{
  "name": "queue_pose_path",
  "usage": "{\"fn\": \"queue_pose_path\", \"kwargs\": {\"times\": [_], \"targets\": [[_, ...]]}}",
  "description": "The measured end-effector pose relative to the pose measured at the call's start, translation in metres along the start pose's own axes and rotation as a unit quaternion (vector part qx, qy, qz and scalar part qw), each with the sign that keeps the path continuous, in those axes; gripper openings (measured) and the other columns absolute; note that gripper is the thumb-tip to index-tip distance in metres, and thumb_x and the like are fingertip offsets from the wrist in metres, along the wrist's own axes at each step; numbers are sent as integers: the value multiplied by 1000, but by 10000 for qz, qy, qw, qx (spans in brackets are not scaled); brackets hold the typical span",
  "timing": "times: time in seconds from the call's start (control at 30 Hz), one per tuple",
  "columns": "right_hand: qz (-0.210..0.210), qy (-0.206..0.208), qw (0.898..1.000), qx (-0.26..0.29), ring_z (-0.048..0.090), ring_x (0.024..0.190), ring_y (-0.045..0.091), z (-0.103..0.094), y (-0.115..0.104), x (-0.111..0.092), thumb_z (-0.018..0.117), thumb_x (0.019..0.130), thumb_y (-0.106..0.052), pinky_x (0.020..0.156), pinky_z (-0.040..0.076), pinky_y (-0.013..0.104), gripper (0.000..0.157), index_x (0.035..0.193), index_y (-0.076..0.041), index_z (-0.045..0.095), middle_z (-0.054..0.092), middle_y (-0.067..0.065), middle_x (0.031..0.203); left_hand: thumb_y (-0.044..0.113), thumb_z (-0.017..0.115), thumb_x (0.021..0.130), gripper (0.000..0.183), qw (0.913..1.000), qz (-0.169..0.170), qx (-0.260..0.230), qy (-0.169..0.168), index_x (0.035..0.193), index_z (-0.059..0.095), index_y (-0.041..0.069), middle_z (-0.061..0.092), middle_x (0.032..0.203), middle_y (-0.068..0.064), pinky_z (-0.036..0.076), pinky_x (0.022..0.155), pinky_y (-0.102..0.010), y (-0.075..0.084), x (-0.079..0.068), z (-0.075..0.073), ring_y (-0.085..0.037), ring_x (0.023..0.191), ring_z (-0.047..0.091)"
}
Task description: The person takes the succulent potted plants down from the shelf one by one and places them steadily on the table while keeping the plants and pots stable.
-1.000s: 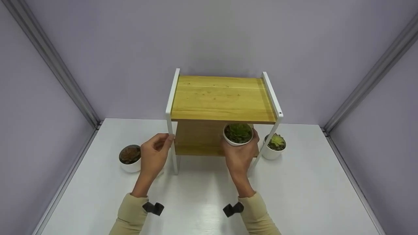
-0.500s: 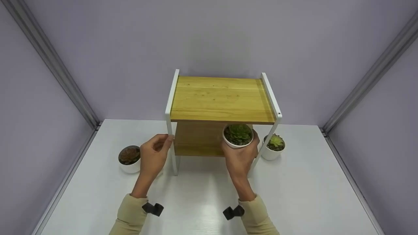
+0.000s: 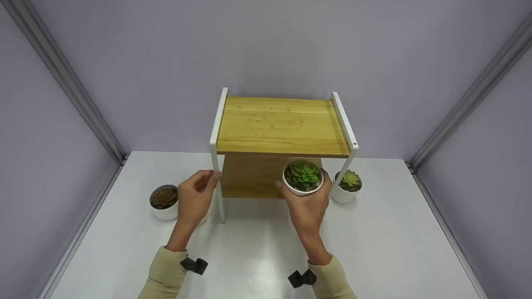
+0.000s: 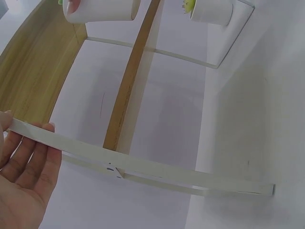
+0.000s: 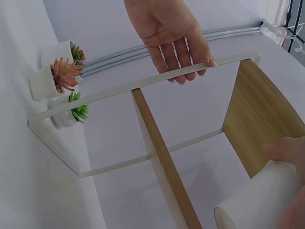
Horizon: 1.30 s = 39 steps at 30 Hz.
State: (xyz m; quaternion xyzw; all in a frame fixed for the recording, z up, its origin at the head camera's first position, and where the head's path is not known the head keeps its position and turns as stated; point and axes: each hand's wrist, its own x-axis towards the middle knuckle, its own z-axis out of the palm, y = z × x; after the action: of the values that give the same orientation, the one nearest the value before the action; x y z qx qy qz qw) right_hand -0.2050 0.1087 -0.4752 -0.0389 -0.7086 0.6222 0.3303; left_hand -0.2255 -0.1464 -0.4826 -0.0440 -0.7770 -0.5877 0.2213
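A two-tier shelf (image 3: pixel 282 128) with wooden boards and a white frame stands on the table. At its left front leg (image 3: pixel 220 207), my left hand (image 3: pixel 194 201) pinches the white bar; in the left wrist view the thumb and fingers of that hand (image 4: pixel 28 171) lie on either side of it. My right hand (image 3: pixel 306 211) grips a white pot with a green succulent (image 3: pixel 304 176), held upright in front of the gap between the boards. In the right wrist view the white pot (image 5: pixel 257 200) is near the edge of the lower board (image 5: pixel 164 162).
On the white table (image 3: pixel 386 245), a pot with a reddish-brown succulent (image 3: pixel 165 203) stands left of the shelf. Another with a yellow-green succulent (image 3: pixel 348 187) is beside the right leg. Pots with a red succulent (image 5: pixel 64 76) and a green one (image 5: pixel 76 109) show in the right wrist view.
My right hand has drawn the potted succulent slightly back toward me, out from under the top board's front edge. My left hand stays at the leg.
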Motion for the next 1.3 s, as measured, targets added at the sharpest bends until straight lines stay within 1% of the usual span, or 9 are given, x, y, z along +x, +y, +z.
{"fn": "queue_pose_path", "kwargs": {"times": [0.13, 0.23, 0.43, 0.47, 0.67, 0.83, 1.07, 1.17, 1.3], "targets": [[38, -52, 10000, 0, 58, 135, 28, -4, 0, -4, 103, 66, -20, 113, 48, 51, 109, 151, 0, 38, 56, 16, 146, 30, 74, 100, 23, 10000, 2, -47, -16, 105, 80, 9, 81, 100, -12, 60, 87, -21, 0, 0, 0, -8, 91, 75], [-17, -127, 9999, -3, 58, 136, 29, -7, -1, -6, 102, 66, -19, 112, 49, 53, 108, 152, -1, 38, 56, 16, 147, 30, 73, 101, 23, 10000, 53, -28, -33, 106, 80, 9, 80, 100, -14, 60, 87, -22, 0, 0, 0, -9, 91, 75], [-11, -193, 9998, -16, 58, 136, 29, -12, -5, -13, 102, 66, -17, 111, 49, 53, 108, 152, -2, 39, 56, 16, 147, 31, 73, 101, 23, 10000, 42, -13, -54, 107, 80, 10, 80, 101, -15, 59, 86, -19, 0, -1, 0, -29, 95, 77], [-3, -200, 9998, -15, 58, 135, 28, -12, -6, -14, 102, 66, -17, 111, 50, 53, 108, 152, -2, 39, 56, 15, 147, 31, 73, 101, 23, 10000, 34, -21, -56, 107, 80, 10, 80, 101, -14, 58, 86, -18, 0, -1, 0, -30, 95, 77], [-68, -248, 9997, 27, 58, 135, 25, -17, -11, -23, 102, 66, -15, 109, 51, 48, 108, 152, -3, 39, 56, 12, 147, 30, 73, 101, 23, 10000, 23, 60, -41, 107, 80, 10, 81, 102, -12, 59, 88, -19, 1, -1, -1, -20, 95, 77], [-18, -289, 9995, -79, 56, 136, 22, -23, -14, -30, 102, 67, -14, 109, 51, 42, 107, 153, -3, 39, 55, 10, 149, 27, 73, 101, 20, 10000, 31, -1, -38, 105, 80, 9, 81, 101, -14, 60, 88, -21, 0, -1, 0, -23, 94, 78], [174, -360, 9989, -228, 56, 138, 26, -32, -18, -37, 101, 68, -13, 111, 50, 51, 107, 153, -1, 36, 53, 13, 151, 27, 73, 101, 20, 10000, 0, -93, -32, 105, 80, 8, 80, 101, -17, 60, 88, -21, -1, -2, 0, -36, 97, 76], [235, -378, 9986, -290, 55, 139, 26, -37, -19, -38, 101, 68, -11, 112, 49, 49, 108, 154, -1, 36, 52, 13, 152, 28, 74, 101, 21, 10000, 16, -78, -28, 105, 80, 9, 81, 101, -15, 60, 88, -23, -1, -1, 0, -30, 96, 77], [338, -365, 9983, -296, 55, 138, 24, -44, -18, -38, 100, 67, -8, 109, 51, 35, 107, 153, -2, 37, 52, 11, 151, 30, 73, 101, 22, 10000, 0, -53, -47, 106, 80, 9, 81, 102, -15, 60, 88, -23, -1, -1, -1, -14, 93, 76]]}}
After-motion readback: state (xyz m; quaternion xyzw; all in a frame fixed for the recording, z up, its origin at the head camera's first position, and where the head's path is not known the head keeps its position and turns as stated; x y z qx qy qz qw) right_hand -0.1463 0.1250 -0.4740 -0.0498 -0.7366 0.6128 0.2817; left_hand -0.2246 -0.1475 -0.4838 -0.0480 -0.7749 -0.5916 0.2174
